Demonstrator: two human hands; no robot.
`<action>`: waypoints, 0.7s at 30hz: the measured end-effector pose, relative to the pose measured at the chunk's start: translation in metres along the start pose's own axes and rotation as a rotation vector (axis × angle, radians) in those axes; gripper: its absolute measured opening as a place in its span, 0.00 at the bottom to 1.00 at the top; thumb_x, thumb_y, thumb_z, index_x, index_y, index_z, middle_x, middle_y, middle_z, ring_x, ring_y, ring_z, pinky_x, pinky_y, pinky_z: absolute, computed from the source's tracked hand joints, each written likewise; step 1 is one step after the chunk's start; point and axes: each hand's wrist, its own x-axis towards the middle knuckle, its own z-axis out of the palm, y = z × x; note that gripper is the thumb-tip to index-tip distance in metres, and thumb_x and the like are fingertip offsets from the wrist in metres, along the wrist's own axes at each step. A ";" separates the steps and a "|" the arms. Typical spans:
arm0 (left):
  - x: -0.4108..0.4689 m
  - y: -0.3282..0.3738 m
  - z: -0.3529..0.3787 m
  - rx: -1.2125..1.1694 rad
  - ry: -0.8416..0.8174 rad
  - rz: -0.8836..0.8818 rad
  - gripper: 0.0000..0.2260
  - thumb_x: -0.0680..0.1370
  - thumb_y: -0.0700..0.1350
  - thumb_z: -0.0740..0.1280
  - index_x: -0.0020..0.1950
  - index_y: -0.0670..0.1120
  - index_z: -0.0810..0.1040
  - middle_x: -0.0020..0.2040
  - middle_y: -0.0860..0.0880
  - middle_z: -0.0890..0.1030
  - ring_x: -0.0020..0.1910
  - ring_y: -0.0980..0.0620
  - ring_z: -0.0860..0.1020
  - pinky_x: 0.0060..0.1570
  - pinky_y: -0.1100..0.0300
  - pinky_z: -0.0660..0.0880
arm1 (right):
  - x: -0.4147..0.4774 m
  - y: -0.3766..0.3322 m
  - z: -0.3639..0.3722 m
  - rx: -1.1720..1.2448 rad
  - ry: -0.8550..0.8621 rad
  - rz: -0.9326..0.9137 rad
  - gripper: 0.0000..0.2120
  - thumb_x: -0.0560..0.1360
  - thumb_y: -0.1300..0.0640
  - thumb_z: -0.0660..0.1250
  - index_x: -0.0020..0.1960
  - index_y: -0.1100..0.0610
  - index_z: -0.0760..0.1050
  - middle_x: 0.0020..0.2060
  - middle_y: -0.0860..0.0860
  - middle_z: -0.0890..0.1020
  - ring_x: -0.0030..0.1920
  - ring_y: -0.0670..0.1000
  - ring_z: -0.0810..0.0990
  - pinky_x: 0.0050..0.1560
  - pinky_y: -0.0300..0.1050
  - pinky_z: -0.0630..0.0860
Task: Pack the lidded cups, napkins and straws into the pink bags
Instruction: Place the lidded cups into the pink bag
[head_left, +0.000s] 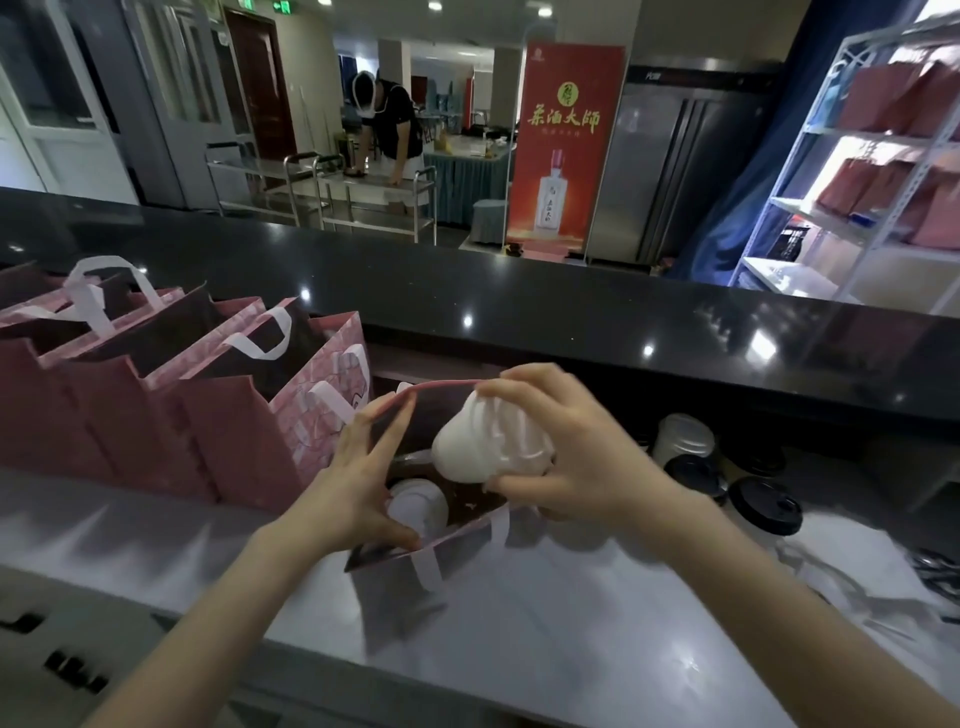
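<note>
An open pink bag (400, 558) with white handles stands on the steel counter in front of me. My left hand (358, 483) grips its near-left rim and spreads the mouth. Inside, at the bottom, sits a white lidded cup (415, 506). My right hand (576, 457) holds a second white lidded cup (480, 447), tilted on its side, over the bag's opening. To the left stand several more pink bags (171, 395) in a row, mouths open.
Black-lidded cups (771, 506) and a white lidded cup (683, 439) wait on the counter at right, beside pale wrapped items (831, 577). A raised black ledge (519, 312) runs behind the bags. A person bends over steel trolleys (374, 192) far back.
</note>
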 end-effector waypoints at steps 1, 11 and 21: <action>0.000 -0.001 0.000 -0.011 -0.001 0.006 0.66 0.54 0.60 0.81 0.75 0.66 0.34 0.72 0.65 0.37 0.75 0.47 0.50 0.63 0.46 0.72 | 0.008 0.000 0.013 -0.040 -0.033 0.000 0.35 0.66 0.46 0.74 0.70 0.42 0.64 0.66 0.44 0.65 0.66 0.47 0.64 0.61 0.47 0.72; 0.001 -0.004 -0.004 0.005 -0.019 -0.025 0.67 0.53 0.58 0.81 0.74 0.67 0.32 0.70 0.67 0.36 0.64 0.44 0.68 0.52 0.47 0.78 | 0.051 0.036 0.093 -0.439 -0.356 0.075 0.37 0.66 0.51 0.75 0.70 0.46 0.62 0.65 0.52 0.68 0.62 0.56 0.69 0.52 0.48 0.73; 0.006 -0.016 -0.010 0.012 -0.019 -0.022 0.67 0.53 0.61 0.81 0.73 0.67 0.31 0.70 0.66 0.38 0.65 0.46 0.69 0.49 0.55 0.75 | 0.071 0.055 0.127 -0.429 -0.460 0.200 0.35 0.66 0.57 0.74 0.68 0.46 0.61 0.65 0.53 0.66 0.62 0.59 0.69 0.55 0.53 0.76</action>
